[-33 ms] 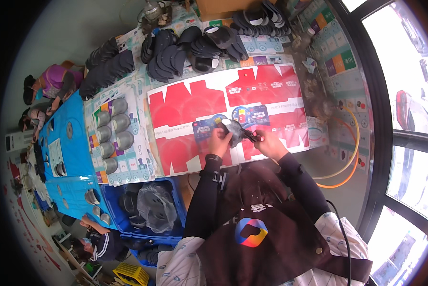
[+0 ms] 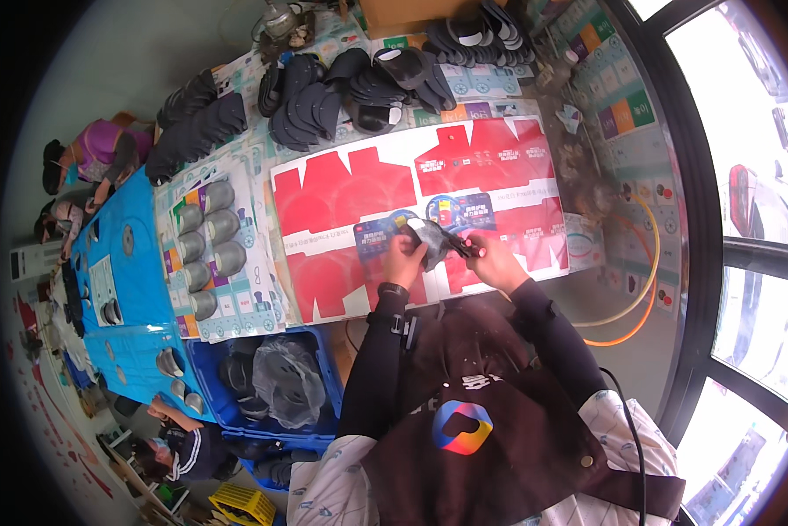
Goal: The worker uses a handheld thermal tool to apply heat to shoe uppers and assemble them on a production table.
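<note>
Over the printed red-and-white sheet (image 2: 345, 197), my left hand (image 2: 401, 263) is closed on a dark grey curved shell-like piece (image 2: 435, 245) with a pale patch at its upper end. From the right, my right hand (image 2: 499, 265) grips a small dark hand tool (image 2: 459, 246) with a red end; its exact kind is unclear. The tool reaches the right edge of the piece, and whether it touches or cuts there cannot be made out. Blue printed cards (image 2: 376, 235) lie flat beneath my hands.
Stacks of dark curved pieces (image 2: 306, 114) line the table's far side. Rounded grey cups (image 2: 223, 223) stand in rows at left. A blue crate (image 2: 205, 368) holds dark pieces and a plastic bag. Hoses (image 2: 652, 272) hang at right. Other people (image 2: 117, 149) sit by the blue table (image 2: 144, 263).
The fingers of my right hand have shifted slightly around the tool's handles. My left hand and the curved piece stay almost in place.
</note>
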Tool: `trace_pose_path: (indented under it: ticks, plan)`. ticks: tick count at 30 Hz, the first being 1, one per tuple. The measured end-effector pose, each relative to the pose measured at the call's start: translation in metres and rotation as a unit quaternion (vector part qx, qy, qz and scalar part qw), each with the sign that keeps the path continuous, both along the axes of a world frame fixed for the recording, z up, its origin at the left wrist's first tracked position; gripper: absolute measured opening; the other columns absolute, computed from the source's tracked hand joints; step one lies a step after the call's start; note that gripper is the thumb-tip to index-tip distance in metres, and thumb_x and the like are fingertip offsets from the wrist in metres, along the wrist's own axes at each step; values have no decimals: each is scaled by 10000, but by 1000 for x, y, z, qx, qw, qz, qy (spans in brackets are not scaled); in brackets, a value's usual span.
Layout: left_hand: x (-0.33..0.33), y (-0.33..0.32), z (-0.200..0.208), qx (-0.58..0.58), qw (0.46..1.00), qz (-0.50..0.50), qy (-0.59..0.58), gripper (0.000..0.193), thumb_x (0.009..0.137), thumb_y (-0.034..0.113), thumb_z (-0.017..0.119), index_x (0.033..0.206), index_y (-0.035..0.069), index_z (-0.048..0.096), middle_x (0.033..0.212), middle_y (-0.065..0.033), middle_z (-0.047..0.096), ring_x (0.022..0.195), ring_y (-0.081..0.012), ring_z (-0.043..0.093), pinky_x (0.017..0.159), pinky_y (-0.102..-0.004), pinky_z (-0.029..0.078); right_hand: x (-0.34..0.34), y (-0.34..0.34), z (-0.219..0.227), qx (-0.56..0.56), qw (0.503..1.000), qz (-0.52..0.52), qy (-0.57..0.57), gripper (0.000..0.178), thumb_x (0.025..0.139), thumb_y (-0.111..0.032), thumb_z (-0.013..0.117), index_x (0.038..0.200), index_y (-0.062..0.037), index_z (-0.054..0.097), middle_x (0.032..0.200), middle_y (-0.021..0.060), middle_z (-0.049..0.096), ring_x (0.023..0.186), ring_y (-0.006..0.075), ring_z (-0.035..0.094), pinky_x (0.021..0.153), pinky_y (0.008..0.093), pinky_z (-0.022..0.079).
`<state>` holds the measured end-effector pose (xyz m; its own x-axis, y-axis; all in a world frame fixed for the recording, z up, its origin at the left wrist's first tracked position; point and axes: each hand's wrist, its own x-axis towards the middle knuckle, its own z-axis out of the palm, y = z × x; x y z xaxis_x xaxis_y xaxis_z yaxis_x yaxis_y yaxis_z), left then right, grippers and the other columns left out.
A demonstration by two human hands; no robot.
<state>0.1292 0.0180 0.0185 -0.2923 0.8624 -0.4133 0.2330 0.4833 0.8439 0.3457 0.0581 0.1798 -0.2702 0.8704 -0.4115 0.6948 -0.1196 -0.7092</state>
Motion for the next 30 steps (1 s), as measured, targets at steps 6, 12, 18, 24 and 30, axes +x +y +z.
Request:
trace_pose_path:
  ticks: [6,12,18,24,30]
  plan:
    - [2,4,9,1,1000,-17,5,512,803,331,862,1125,33,597,989,-110,706,891,-229,693,794,-361,545,12,0,-3,-28,999,-8,-26,260,884,-161,546,1024,18,674,921,325,654,929,516,626,802,552,505]
    - [9,7,17,-12,1000,-6,-25,495,807,318,860,1115,33,598,977,-94,699,887,-210,686,791,-354,546,18,-11,-28,-49,996,-46,56,356,855,-181,602,1140,19,679,974,315,671,958,490,652,837,524,520]
    - [-12,-3,-6,-19,997,7,-75,433,866,223,829,1150,19,574,990,-73,666,867,-144,632,734,-284,517,18,-2,-9,-80,993,82,-7,310,854,-176,652,1120,-21,686,934,266,693,914,447,678,771,452,521]
    - [-9,-2,-4,-5,998,-2,-69,443,867,234,829,1160,23,574,996,-72,659,859,-138,625,722,-278,513,15,-6,-10,-120,990,22,67,290,843,-141,634,1081,22,668,884,243,691,855,390,685,751,430,510]
    - [-3,1,5,2,999,0,-40,456,827,271,852,1114,22,600,975,-86,678,855,-175,654,737,-319,534,19,-18,-20,-146,978,-29,147,295,829,-66,604,1100,-16,709,849,53,679,788,151,610,733,321,476]
